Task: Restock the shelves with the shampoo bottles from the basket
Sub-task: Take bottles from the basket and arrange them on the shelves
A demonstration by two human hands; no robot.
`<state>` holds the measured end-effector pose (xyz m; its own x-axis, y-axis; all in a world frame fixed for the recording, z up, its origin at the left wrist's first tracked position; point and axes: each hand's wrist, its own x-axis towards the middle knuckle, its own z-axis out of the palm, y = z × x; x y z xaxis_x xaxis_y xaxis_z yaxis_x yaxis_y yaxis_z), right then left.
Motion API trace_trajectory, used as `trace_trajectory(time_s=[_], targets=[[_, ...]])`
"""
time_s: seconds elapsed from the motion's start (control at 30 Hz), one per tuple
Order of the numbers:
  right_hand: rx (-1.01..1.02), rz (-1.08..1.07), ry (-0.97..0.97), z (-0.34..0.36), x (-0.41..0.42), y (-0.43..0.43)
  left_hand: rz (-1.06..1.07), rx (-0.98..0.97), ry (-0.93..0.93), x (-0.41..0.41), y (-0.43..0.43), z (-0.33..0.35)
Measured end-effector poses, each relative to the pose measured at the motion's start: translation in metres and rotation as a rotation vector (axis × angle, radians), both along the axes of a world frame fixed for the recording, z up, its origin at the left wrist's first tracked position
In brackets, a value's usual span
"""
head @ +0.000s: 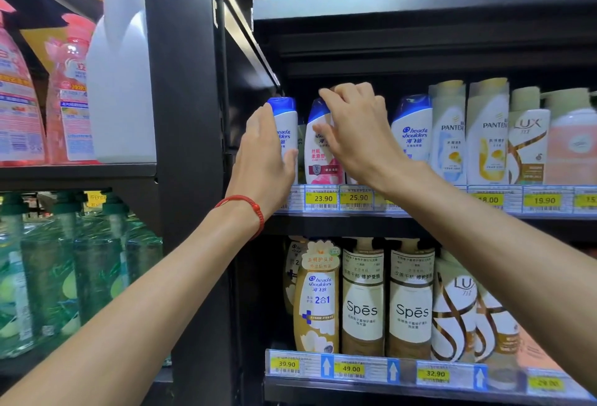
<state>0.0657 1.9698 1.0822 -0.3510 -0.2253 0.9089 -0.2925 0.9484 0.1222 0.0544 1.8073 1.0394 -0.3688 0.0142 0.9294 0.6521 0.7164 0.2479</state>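
Two white Head & Shoulders shampoo bottles stand at the left end of the upper shelf [420, 211]. My left hand [263, 153] grips the leftmost bottle [286, 121], which has a blue cap, from its left side with the thumb curled round its front. My right hand [355, 131] holds the pink-label bottle [319, 160] beside it, fingers curled over the top and thumb on the front. Its cap is mostly hidden by my fingers. Both bottles stand upright on the shelf. The basket is not in view.
Right of my hands stand another Head & Shoulders bottle [413, 134], Pantene bottles [487, 137] and Lux bottles [529, 147]. The lower shelf holds Spes bottles [363, 302]. A black upright [187, 114] divides off a left rack with a tall white bottle [119, 66].
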Motion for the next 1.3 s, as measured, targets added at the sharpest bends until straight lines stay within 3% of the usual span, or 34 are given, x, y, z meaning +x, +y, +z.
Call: trace_trajectory(time_s=[0.6, 0.8, 0.93, 1.13, 1.3], targets=[[-0.013, 0.036, 0.012, -0.01, -0.002, 0.011, -0.003, -0.015, -0.016, -0.002, 0.0, -0.004], [0.05, 0.07, -0.113, 0.001, 0.003, 0.016, -0.074, -0.043, -0.013, -0.001, -0.004, -0.017], [0.083, 0.086, -0.207, 0.007, 0.006, 0.02, -0.094, -0.044, -0.058, 0.007, -0.01, -0.024], [0.109, 0.048, -0.17, 0.007, 0.002, 0.016, -0.091, 0.004, -0.23, 0.008, -0.011, -0.014], [0.093, 0.073, -0.163, 0.004, -0.001, 0.015, -0.072, 0.001, -0.232, 0.01, -0.01, -0.015]])
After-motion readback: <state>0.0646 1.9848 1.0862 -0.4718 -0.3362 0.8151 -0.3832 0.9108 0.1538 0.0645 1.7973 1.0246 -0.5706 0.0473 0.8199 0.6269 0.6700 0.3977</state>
